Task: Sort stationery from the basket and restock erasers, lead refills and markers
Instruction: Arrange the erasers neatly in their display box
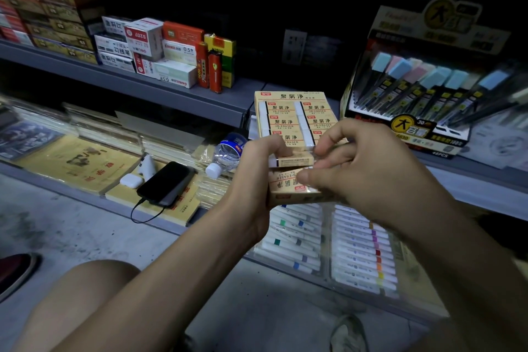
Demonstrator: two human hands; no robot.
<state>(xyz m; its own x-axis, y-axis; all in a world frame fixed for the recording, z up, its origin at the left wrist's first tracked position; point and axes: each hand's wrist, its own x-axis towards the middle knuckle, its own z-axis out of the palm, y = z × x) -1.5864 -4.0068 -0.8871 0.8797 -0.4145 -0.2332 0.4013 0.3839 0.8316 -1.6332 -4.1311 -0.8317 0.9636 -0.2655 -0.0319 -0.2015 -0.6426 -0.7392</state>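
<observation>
At the upper left, brown card cartons (43, 8) are stacked flat in tight rows, labels outward so they can be read; beside them on the grey metal shelf (171, 91) sit white and red pen boxes (143, 46) and a few glossy lighters (214, 71) stood on end. Lower left, yellow paper copybooks (77, 163) lie flat, and on them rest a smooth white earbud case (131, 181) and a black slab of a phone (167, 183) with a cable plugged in, likely parked out of the way. A clear, crinkled plastic bottle (228, 151) lies on its side just right of them. In mid frame the left hand (254, 174) has its grip clamped on a small stack of erasers (288, 186), thumb on top to steady the blocks in their cream paper sleeves; they are held in the air just in front of the open eraser box (294, 114), whose neat rows they probably belong in. The right hand (365, 174) pinches the stack's right end, grip closed on it, seemingly to square it or lift one off. Under the hands, round white markers (357, 246) with coloured bands lie side by side in clear trays. At the upper right a card refill display (423, 94) tilts slim dark tubes with pastel caps forward for easy picking
</observation>
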